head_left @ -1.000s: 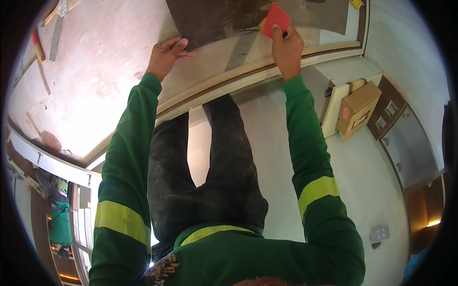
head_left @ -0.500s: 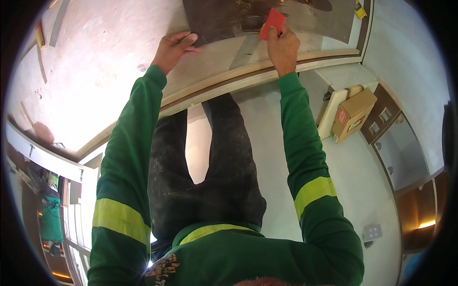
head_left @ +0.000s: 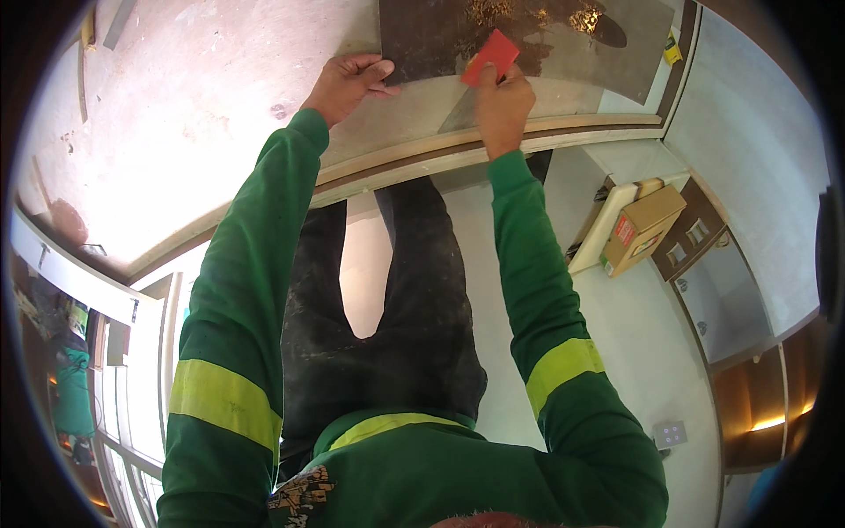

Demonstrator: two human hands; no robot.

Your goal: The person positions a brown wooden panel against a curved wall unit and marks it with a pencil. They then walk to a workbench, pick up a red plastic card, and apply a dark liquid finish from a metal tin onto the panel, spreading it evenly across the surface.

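Observation:
A thin dark brown sheet (head_left: 422, 55) lies on the pale work surface at the top of the view. Its near left corner is pinched between the thumb and fingers of my left hand (head_left: 345, 90). My right hand (head_left: 506, 110) grips a flat red spreader (head_left: 493, 58), tilted over the sheet near its front edge. Wet, shiny brown streaks cover part of the sheet around the spreader. A darker oval patch (head_left: 607, 32), glossy and golden at one side, is to the right of it.
A wooden edge strip (head_left: 422, 158) borders the surface in front of my legs. At right, a cardboard box (head_left: 642, 231) leans by a cream panel (head_left: 603, 224). A small yellow item (head_left: 672, 47) sits at the right border. Strips (head_left: 116, 25) lie at the far left.
The red spreader in my right hand has moved left across the sheet, closer to the held corner. My left hand keeps its pinch. The whole view has shifted slightly.

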